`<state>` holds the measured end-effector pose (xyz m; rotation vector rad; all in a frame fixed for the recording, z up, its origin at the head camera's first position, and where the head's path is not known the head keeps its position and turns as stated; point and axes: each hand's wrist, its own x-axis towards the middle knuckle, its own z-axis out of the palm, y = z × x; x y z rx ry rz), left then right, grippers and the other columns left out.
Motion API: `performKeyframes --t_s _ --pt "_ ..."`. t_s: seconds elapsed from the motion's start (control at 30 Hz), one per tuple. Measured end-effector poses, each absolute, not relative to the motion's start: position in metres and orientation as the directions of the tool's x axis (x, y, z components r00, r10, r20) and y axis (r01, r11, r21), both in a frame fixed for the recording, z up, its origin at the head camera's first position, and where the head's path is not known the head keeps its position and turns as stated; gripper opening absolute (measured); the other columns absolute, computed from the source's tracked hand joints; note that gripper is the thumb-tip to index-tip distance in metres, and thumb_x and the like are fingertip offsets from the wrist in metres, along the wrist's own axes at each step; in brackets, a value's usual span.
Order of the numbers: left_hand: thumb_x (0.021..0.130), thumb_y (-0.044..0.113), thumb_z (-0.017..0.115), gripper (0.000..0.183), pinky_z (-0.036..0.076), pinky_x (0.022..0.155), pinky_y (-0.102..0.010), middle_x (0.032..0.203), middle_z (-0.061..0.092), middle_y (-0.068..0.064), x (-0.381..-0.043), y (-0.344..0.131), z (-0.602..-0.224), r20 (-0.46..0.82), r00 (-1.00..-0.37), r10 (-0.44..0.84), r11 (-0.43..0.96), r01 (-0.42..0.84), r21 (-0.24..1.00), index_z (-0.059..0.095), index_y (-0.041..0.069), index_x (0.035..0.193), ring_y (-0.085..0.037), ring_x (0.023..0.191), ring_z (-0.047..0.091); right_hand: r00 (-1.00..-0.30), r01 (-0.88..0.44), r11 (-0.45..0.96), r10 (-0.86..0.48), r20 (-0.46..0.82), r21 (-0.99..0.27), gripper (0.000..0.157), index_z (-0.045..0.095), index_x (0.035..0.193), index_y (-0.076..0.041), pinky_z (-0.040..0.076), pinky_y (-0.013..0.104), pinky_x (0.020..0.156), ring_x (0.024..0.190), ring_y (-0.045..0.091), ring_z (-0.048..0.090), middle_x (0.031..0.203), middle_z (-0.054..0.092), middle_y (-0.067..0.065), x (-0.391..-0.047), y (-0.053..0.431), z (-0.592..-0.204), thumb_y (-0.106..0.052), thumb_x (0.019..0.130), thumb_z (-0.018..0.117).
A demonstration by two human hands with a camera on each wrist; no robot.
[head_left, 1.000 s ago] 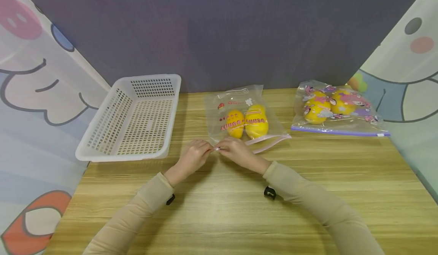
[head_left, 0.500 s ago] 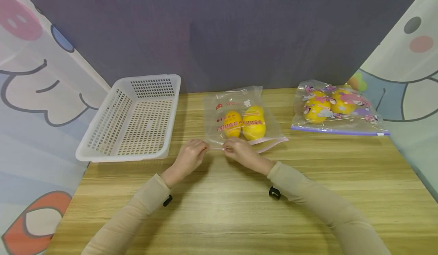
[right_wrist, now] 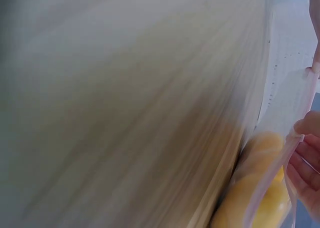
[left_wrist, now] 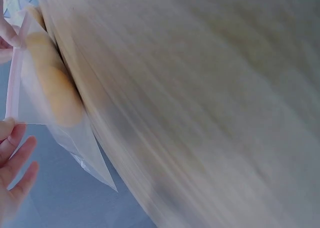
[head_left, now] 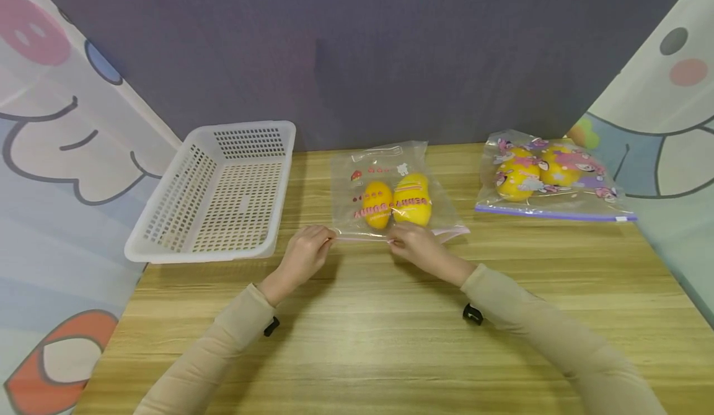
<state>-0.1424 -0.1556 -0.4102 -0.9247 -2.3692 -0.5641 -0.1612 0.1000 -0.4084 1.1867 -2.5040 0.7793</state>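
Observation:
A clear zip bag [head_left: 368, 161] with pink printing lies on the table, its pink zip edge toward the person. Two yellow fruit-like things, an oval one [head_left: 377, 207] and a larger pear-shaped one [head_left: 413, 201], show through the film. My left hand [head_left: 305, 251] pinches the left corner of the zip edge, thumb against fingers, as the left wrist view also shows. Around the middle of that edge, my right hand [head_left: 421, 248] pinches the zip between thumb and fingers. To its right the edge still gapes in the right wrist view, with a yellow fruit [right_wrist: 270, 203] behind it.
A white perforated basket [head_left: 273, 217] stands on the left of the wooden table [head_left: 357, 340]. At the right lies another zip bag [head_left: 558, 207] with a purple zip, holding yellow rounded things. A dark panel [head_left: 357, 62] rises behind the table.
My right hand has slid rightward along the zip edge, from near the left hand to about the middle. The left hand has shifted slightly left, and the bag's gap has narrowed.

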Motion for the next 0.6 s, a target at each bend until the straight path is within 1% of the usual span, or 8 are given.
performKeyframes --t_s 0.2,0.43,0.6 --pt "0.068 -0.007 0.069 0.016 0.049 0.070 -0.033 0.075 0.064 -0.007 -0.141 -0.157 -0.410 0.619 -0.624 0.476 0.679 0.709 0.191 0.062 0.001 0.079 -0.021 0.072 0.061 -0.628 -0.777 0.540 -0.636 0.449 -0.323 0.013 0.063 0.082 -0.002 0.051 0.026 0.067 0.073 0.017 0.059 0.079 0.064 0.006 -0.161 0.112 -0.408 -0.001 0.070 0.068" --pt "0.067 -0.007 0.071 0.016 0.050 0.071 -0.034 0.074 0.064 -0.008 -0.141 -0.160 -0.411 0.628 -0.633 0.453 0.695 0.692 0.196 0.062 0.001 0.078 -0.022 0.071 0.061 -0.630 -0.770 0.576 -0.617 0.471 -0.274 0.013 0.061 0.076 -0.004 0.050 0.030 0.065 0.070 0.018 0.058 0.073 0.062 0.004 -0.161 0.129 -0.408 0.000 0.068 0.070" --pt "0.068 -0.009 0.070 0.016 0.050 0.071 -0.034 0.075 0.064 -0.008 -0.141 -0.162 -0.412 0.614 -0.656 0.439 0.705 0.675 0.218 0.062 0.001 0.078 -0.021 0.072 0.061 -0.614 -0.774 0.584 -0.596 0.518 -0.244 0.016 0.062 0.078 -0.002 0.051 0.036 0.071 0.076 0.024 0.061 0.079 0.064 0.009 -0.163 0.142 -0.412 0.002 0.065 0.071"
